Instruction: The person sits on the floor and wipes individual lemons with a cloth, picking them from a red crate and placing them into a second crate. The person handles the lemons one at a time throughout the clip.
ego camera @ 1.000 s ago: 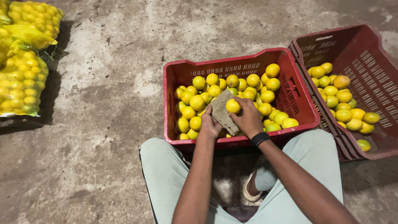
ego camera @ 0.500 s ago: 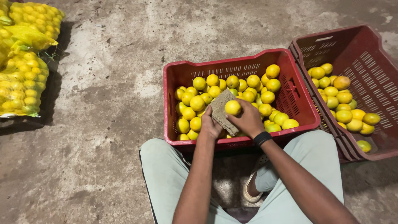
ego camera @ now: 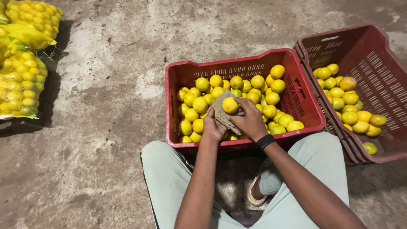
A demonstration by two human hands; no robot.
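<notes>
Yellow fruit [ego camera: 230, 104] was pinched by right hand [ego camera: 251, 121] fingers against cloth [ego camera: 220, 113], which was gripped by left hand [ego camera: 213, 127]; slippage into near crate [ego camera: 186, 72] was judged possible.

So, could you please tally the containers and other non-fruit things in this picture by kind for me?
Red plastic crates: 2, the near crate and the far crate
Yellow mesh sacks of fruit: 3, the top sack, the middle sack and the bottom sack
Brown scrubbing pads: 1, the pad in the left hand
Black wristbands: 1, the wristband
Total: 7
</notes>
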